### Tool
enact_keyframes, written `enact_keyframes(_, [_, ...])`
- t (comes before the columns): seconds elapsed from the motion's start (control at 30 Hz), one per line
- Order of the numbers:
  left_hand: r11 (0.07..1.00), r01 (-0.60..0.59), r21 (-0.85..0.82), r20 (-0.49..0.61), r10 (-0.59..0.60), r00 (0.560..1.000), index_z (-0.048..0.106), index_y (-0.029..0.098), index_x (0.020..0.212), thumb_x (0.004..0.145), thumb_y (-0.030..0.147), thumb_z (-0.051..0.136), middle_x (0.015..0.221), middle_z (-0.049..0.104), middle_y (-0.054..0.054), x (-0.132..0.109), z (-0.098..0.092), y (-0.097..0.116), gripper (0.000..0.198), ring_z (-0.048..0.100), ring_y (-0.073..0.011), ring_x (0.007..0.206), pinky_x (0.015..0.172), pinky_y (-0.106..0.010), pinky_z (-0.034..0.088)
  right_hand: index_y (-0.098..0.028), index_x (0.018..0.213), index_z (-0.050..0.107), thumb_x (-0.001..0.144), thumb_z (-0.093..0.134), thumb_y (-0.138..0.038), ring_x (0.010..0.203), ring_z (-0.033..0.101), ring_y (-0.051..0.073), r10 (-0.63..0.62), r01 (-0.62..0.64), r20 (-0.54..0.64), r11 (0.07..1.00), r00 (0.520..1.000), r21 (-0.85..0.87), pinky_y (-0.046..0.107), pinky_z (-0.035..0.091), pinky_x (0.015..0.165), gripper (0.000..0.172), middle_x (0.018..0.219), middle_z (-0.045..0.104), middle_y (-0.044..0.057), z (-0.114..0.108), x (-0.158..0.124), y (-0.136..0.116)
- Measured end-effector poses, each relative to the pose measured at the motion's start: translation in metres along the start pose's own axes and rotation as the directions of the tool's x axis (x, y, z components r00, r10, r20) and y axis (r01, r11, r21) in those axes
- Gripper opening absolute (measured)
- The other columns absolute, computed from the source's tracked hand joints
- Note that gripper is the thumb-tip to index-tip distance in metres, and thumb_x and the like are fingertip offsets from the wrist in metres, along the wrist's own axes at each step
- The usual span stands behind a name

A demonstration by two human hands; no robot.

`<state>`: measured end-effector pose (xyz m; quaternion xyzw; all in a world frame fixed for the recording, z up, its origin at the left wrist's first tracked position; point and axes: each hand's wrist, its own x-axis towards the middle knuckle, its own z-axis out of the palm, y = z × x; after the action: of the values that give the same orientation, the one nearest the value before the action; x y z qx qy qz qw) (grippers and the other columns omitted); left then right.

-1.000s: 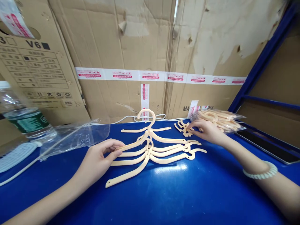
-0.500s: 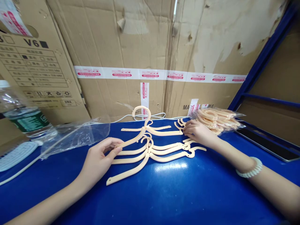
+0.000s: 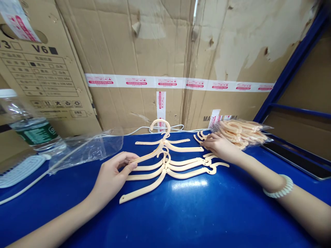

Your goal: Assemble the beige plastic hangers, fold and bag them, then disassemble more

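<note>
My left hand (image 3: 115,174) is closed in a pinch on the left arm of a peach plastic clothes hanger (image 3: 179,149), whose hook points up and away from me. Beneath and nearer lie several similar hangers (image 3: 144,190), overlapping in a row on the blue table. S-shaped end pieces (image 3: 212,168) sit at the right ends of some of them. My right hand (image 3: 219,146) is at a small group of loose curved hook pieces (image 3: 201,135), fingers bent together and pointing down. What its fingertips hold is hidden behind the fingers.
Clear bags of peach hanger parts (image 3: 240,132) lie behind my right hand, near a dark flat device (image 3: 294,160). At left are a water bottle (image 3: 36,131), a pale hairbrush (image 3: 23,170), an empty plastic bag (image 3: 88,150) and a white cable (image 3: 23,193). Cardboard (image 3: 124,106) walls the back.
The view has shifted slightly, so everything sits a little farther right. My left hand keeps its pinch on the hanger. The right fingers have bent slightly lower among the hook pieces.
</note>
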<state>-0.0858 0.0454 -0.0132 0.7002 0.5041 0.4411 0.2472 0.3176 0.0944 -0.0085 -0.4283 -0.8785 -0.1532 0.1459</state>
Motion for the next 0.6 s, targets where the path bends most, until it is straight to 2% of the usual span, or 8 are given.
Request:
enact_keyframes(0.23, [1.0, 0.013, -0.013, -0.003, -0.013, 1.0, 0.067, 0.021, 0.086, 0.075, 0.04, 0.062, 0.082, 0.071, -0.003, -0.0003, 0.0003, 0.0017, 0.023, 0.071, -0.0231, 0.076, 0.071, -0.032, 0.052, -0.019, 0.089, 0.072, 0.09, 0.047, -0.007, 0.093, 0.06, 0.025, -0.007, 0.008, -0.014, 1.0, 1.0, 0.03, 0.039, 0.042, 0.079, 0.027, 0.091, 0.071, 0.009, -0.0003, 0.0056, -0.0053])
enact_keyframes(0.37, [1.0, 0.004, -0.013, -0.012, -0.004, 1.0, 0.066, 0.021, 0.084, 0.075, 0.039, 0.062, 0.082, 0.071, -0.003, -0.0005, 0.0003, 0.0029, 0.02, 0.071, -0.0229, 0.076, 0.071, -0.031, 0.053, -0.017, 0.107, 0.069, 0.091, 0.045, -0.009, 0.092, 0.059, 0.024, 0.002, 0.003, -0.066, 0.997, 0.998, 0.076, 0.037, 0.047, 0.077, 0.031, 0.1, 0.071, 0.012, -0.0041, 0.0033, -0.0007])
enact_keyframes(0.47, [1.0, -0.005, -0.009, -0.01, 0.005, 1.0, 0.067, 0.021, 0.084, 0.075, 0.038, 0.062, 0.081, 0.071, -0.003, -0.0006, 0.0004, 0.0029, 0.02, 0.071, -0.0225, 0.075, 0.07, -0.031, 0.054, -0.019, 0.11, 0.07, 0.088, 0.049, -0.008, 0.099, 0.057, 0.026, -0.03, 0.032, -0.024, 0.998, 0.999, 0.051, 0.039, 0.047, 0.082, 0.032, 0.108, 0.071, 0.01, -0.0031, 0.0011, 0.0031])
enact_keyframes(0.6, [1.0, -0.002, -0.016, -0.006, 0.002, 1.0, 0.067, 0.021, 0.085, 0.075, 0.038, 0.062, 0.08, 0.071, -0.003, -0.0002, 0.0007, 0.003, 0.02, 0.071, -0.0217, 0.074, 0.07, -0.03, 0.054, -0.02, 0.103, 0.072, 0.086, 0.05, -0.005, 0.097, 0.057, 0.026, -0.017, 0.018, 0.027, 0.999, 0.999, -0.026, 0.039, 0.043, 0.08, 0.031, 0.101, 0.073, 0.009, 0.0033, 0.0028, 0.002])
